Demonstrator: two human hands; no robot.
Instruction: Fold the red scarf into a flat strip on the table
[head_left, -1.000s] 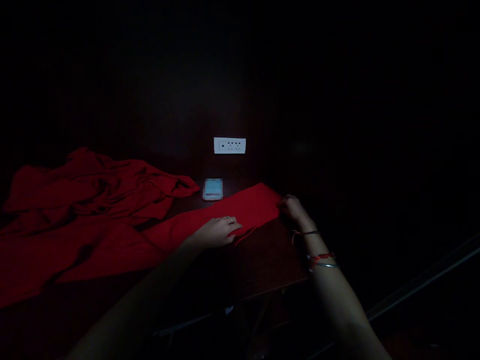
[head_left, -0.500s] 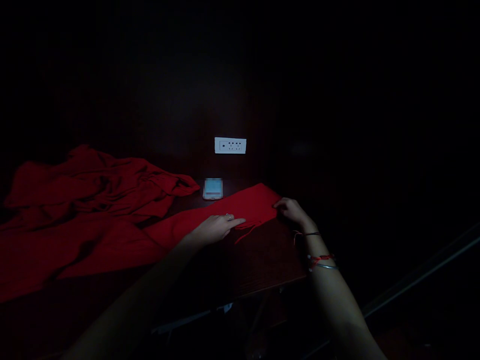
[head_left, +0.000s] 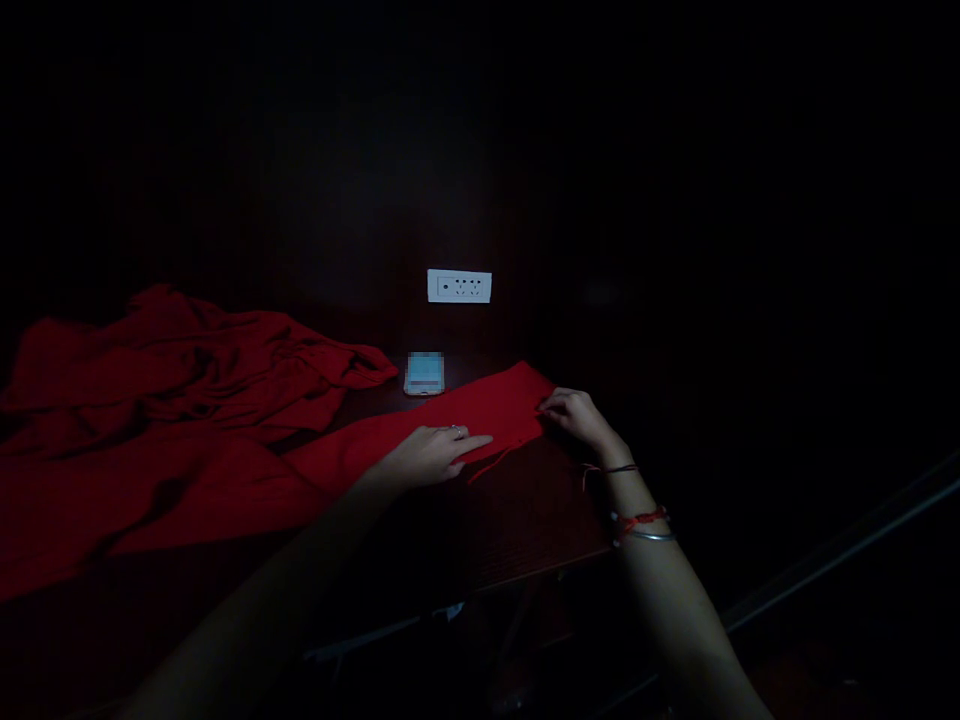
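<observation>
A long piece of red cloth (head_left: 495, 395) lies over the dark table, its narrow end toward the right and its bulk heaped in folds at the left. My left hand (head_left: 431, 455), with a ring on one finger, rests on the near edge of the narrow part, index finger stretched out along it. At the right end, my right hand (head_left: 574, 412) pinches the cloth's edge between thumb and fingers. A thin red strip or cord hangs loose along the near edge between my hands. Bracelets circle my right wrist.
Just behind the cloth a phone (head_left: 424, 373) with a lit, blurred screen lies on the dark wooden table (head_left: 525, 540). A white socket panel (head_left: 459, 286) is on the wall above it. The surroundings are very dark, and the table's front edge shows below my hands.
My right hand has shifted slightly left along the cloth's end, its fingers now drawn closer together on the edge. My left hand stays nearly in place.
</observation>
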